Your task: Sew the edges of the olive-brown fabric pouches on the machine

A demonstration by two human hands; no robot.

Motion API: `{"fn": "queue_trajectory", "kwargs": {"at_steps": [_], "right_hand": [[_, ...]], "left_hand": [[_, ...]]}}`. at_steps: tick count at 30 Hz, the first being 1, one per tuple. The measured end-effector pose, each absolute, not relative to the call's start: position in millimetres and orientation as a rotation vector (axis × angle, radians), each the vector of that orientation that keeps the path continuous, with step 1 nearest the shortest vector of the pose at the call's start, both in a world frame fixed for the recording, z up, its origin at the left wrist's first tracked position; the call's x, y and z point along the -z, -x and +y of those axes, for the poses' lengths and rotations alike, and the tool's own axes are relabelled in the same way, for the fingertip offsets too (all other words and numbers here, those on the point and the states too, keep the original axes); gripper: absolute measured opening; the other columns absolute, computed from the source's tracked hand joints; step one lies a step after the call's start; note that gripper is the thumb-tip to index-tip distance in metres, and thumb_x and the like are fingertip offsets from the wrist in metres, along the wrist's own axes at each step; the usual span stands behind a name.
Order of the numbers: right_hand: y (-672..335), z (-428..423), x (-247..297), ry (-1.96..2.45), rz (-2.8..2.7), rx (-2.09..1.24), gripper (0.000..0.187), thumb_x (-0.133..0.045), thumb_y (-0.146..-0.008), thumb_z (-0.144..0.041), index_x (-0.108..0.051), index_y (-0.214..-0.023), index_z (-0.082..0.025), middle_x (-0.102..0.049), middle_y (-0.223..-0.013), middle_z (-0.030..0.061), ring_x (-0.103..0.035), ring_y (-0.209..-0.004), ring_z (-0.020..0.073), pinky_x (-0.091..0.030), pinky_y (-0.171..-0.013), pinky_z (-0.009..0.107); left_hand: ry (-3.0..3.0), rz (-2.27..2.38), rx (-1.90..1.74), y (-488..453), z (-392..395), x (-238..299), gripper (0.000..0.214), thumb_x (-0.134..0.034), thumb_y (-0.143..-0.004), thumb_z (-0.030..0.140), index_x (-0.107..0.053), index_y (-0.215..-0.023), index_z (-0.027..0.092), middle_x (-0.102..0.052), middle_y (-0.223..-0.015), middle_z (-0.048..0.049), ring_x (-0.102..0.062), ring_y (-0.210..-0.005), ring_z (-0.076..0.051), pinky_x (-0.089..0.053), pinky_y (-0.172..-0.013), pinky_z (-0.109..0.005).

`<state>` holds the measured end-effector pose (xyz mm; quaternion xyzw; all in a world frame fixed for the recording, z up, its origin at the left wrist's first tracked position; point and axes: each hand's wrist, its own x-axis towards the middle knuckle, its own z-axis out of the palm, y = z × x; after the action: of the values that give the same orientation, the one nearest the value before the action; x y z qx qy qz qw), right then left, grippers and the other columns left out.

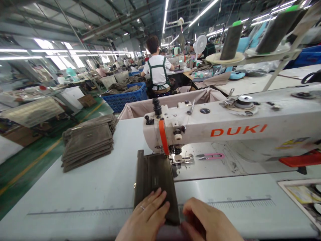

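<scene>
Brown fabric piece (164,169) lies at lower centre of the frame, its far right corner beside the presser foot (180,160). Left hand (147,214): flat on it, fingers slightly spread. Right hand (205,217): curled beside its near corner; pinch indeterminable. Uneven hand pressure could skew the edge.

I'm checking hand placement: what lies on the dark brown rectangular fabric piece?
On the piece: the ringed left hand and a small dark rectangular label. The surface beneath that hand is hidden.
</scene>
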<state>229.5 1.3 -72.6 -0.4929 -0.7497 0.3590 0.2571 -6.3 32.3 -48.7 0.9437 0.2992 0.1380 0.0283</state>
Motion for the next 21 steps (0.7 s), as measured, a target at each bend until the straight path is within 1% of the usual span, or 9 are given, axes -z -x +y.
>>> {"fn": "queue_trajectory", "kwargs": {"at_steps": [2, 4, 6, 8, 10, 13, 15, 18, 21], "right_hand": [[-235, 0, 72, 1.234, -2.143, -0.691, 0.024, -0.055, -0.074, -0.005, -0.052, -0.089, -0.024, -0.063, -0.09, 0.0014, -0.06, -0.081, 0.0182, -0.047, -0.069, 0.027], [-235, 0, 73, 1.142, -2.2, -0.496, 0.027, -0.056, -0.076, -0.006, -0.056, -0.097, -0.023, -0.062, -0.096, 0.0038, -0.058, -0.084, 0.0193, -0.048, -0.071, 0.028], [-230, 2, 73, 1.083, -2.23, -0.346, 0.021, -0.055, -0.083, -0.011, -0.059, -0.1, -0.022, -0.063, -0.091, 0.0041, -0.057, -0.077, 0.0185, -0.048, -0.065, 0.027], [-224, 3, 74, 1.029, -2.243, -0.227, 0.013, -0.052, -0.089, -0.016, -0.062, -0.095, -0.022, -0.062, -0.082, 0.0033, -0.055, -0.07, 0.0177, -0.046, -0.062, 0.027], [-220, 4, 73, 0.975, -2.227, -0.146, 0.014, -0.05, -0.092, -0.018, -0.063, -0.092, -0.021, -0.061, -0.074, 0.0022, -0.053, -0.065, 0.0168, -0.044, -0.058, 0.026], [-220, 5, 71, 0.944, -2.2, -0.077, 0.018, -0.048, -0.094, -0.017, -0.065, -0.094, -0.022, -0.06, -0.069, 0.0014, -0.052, -0.061, 0.0163, -0.042, -0.055, 0.026], [-220, 5, 70, 0.94, -2.197, -0.052, 0.02, -0.046, -0.094, -0.016, -0.066, -0.091, -0.021, -0.059, -0.067, 0.001, -0.051, -0.06, 0.0161, -0.041, -0.053, 0.027], [-220, 5, 71, 0.949, -2.217, -0.025, 0.021, -0.047, -0.094, -0.015, -0.065, -0.085, -0.021, -0.059, -0.067, 0.0006, -0.052, -0.06, 0.0159, -0.042, -0.055, 0.028], [-220, 4, 75, 0.97, -2.227, -0.002, 0.018, -0.051, -0.091, -0.013, -0.064, -0.082, -0.021, -0.061, -0.068, 0.0002, -0.054, -0.062, 0.0153, -0.044, -0.057, 0.027]], "left_hand": [[-2.789, 0.974, -0.493, 7, 31, 40, 0.045, -0.044, -0.089, 0.007, -0.052, -0.131, 0.021, -0.061, -0.131, -0.0062, -0.054, -0.124, -0.019, -0.045, -0.104, -0.029], [-2.67, 1.091, -0.557, 1, 28, 34, 0.046, -0.043, -0.088, 0.007, -0.052, -0.131, 0.022, -0.062, -0.129, -0.0055, -0.057, -0.12, -0.018, -0.046, -0.103, -0.027], [-2.607, 1.178, -0.625, -7, 24, 31, 0.043, -0.045, -0.088, 0.009, -0.055, -0.128, 0.023, -0.064, -0.125, -0.0058, -0.06, -0.116, -0.019, -0.047, -0.102, -0.029], [-2.586, 1.178, -0.671, -12, 22, 31, 0.038, -0.048, -0.089, 0.012, -0.06, -0.122, 0.024, -0.067, -0.117, -0.0055, -0.062, -0.113, -0.02, -0.047, -0.103, -0.031], [-2.556, 1.159, -0.716, -12, 20, 29, 0.033, -0.05, -0.09, 0.013, -0.063, -0.118, 0.025, -0.068, -0.112, -0.0047, -0.063, -0.113, -0.021, -0.048, -0.103, -0.033], [-2.509, 1.203, -0.751, -4, 19, 25, 0.034, -0.048, -0.092, 0.013, -0.062, -0.121, 0.026, -0.065, -0.122, -0.0054, -0.061, -0.116, -0.022, -0.05, -0.101, -0.031], [-2.58, 1.129, -0.72, 1, 21, 27, 0.036, -0.046, -0.093, 0.013, -0.059, -0.124, 0.025, -0.063, -0.126, -0.0055, -0.059, -0.118, -0.021, -0.049, -0.102, -0.031], [-2.842, 0.903, -0.684, -1, 25, 39, 0.034, -0.044, -0.094, 0.01, -0.06, -0.122, 0.021, -0.066, -0.122, -0.0058, -0.059, -0.118, -0.02, -0.046, -0.105, -0.033], [-3.069, 0.833, -0.585, -7, 27, 52, 0.032, -0.043, -0.091, 0.007, -0.063, -0.114, 0.018, -0.069, -0.116, -0.0042, -0.061, -0.115, -0.02, -0.046, -0.105, -0.033]]}}
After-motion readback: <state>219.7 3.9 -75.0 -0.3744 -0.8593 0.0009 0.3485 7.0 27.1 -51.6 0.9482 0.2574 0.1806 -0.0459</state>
